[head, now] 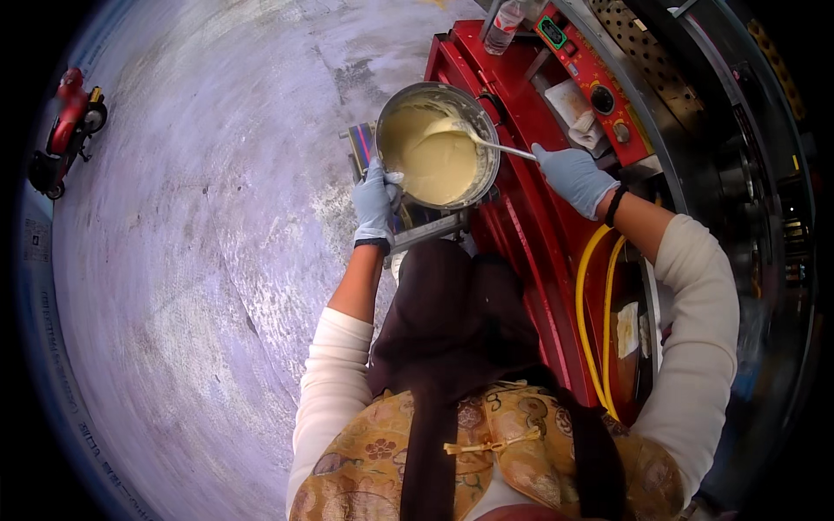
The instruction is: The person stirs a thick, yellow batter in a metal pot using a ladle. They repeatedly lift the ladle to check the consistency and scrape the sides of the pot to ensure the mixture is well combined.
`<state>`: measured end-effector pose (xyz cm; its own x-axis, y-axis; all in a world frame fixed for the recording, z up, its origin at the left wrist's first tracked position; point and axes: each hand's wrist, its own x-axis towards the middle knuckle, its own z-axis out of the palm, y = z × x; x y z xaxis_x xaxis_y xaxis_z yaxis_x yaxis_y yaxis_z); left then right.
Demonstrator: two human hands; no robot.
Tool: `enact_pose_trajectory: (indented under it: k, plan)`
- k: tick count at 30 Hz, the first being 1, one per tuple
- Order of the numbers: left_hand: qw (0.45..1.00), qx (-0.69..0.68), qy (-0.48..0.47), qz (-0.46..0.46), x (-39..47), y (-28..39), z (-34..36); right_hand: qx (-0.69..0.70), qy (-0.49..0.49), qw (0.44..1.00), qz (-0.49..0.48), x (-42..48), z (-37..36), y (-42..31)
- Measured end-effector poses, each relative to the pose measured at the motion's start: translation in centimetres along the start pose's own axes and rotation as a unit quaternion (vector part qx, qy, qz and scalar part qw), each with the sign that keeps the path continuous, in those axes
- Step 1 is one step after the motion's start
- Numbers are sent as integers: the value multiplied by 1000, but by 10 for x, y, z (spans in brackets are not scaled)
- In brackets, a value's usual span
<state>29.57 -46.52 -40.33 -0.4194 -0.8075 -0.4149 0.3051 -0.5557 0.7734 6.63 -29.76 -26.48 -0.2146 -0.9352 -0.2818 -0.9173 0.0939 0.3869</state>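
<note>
A round metal pot [487,168] of thick, pale yellow batter [438,168] is before me, beside a red metal cart. My left hand [376,200], in a light blue glove, grips the pot's near-left rim, the thumb over the edge. In the same kind of glove, my right hand [576,177] holds the thin metal handle of a ladle [505,149]. The ladle's batter-coated bowl rests at the surface of the batter, towards the pot's far side. What bears the pot's weight is partly hidden; a striped, metal-framed folding stool or trolley [360,144] shows beneath it.
Along my right stands the red cart [521,225], with a control panel [606,91] and stained white cloth or paper [573,107]. A plastic bottle [504,27] stands at its far end. A yellow hose [582,293] loops near my right forearm. A red scooter [68,127] is far left.
</note>
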Motion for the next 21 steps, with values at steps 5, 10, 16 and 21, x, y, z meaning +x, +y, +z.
enact_pose_trajectory:
  k: [5,10,16,21]
  plan:
    - [999,-1,-20,-45,5,14,14,406,-308,834,210,11,-51,-3]
    - [997,10,-47,-54,7,12,19,587,-478,625,189,-11,-30,12]
    - [996,76,-35,3,3,2,6,870,-394,270,122,-54,47,-65]
    - [997,41,-62,4,-16,-4,-2,948,-315,-33,-12,-29,85,-141]
